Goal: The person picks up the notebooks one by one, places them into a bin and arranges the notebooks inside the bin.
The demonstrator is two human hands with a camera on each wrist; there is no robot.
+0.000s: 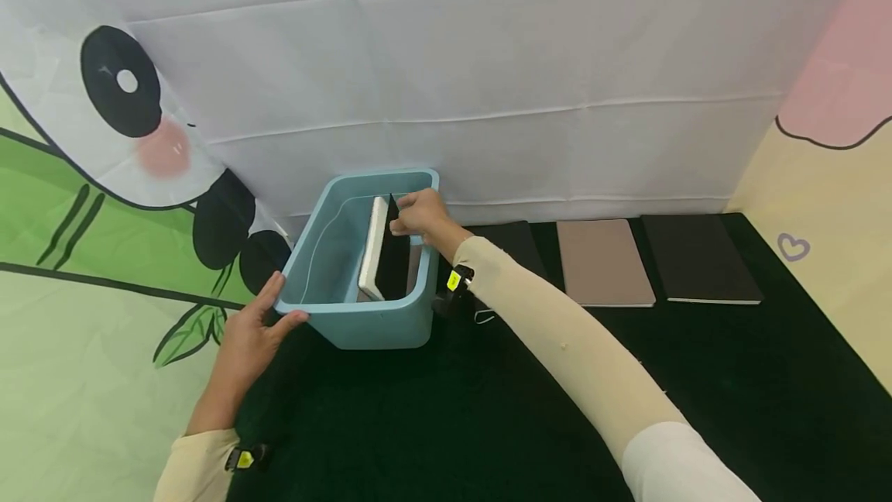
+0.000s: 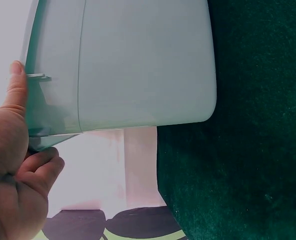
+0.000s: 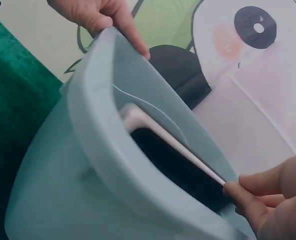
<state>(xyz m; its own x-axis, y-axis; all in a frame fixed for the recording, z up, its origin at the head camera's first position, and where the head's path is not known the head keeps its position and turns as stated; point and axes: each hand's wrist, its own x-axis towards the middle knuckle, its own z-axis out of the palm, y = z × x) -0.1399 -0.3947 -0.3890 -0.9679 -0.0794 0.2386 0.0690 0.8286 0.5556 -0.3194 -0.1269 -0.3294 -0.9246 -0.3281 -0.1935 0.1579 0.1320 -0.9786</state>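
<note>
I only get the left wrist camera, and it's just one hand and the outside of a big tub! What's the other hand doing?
Observer: The right hand pinches the top of a black book inside the tub.
Operator: Ooh, sneaky! Are there any books outside the tub?
Observer: Yes. In the head view, a beige book lies flat on the dark green cloth, off to the right of the tub.
</note>
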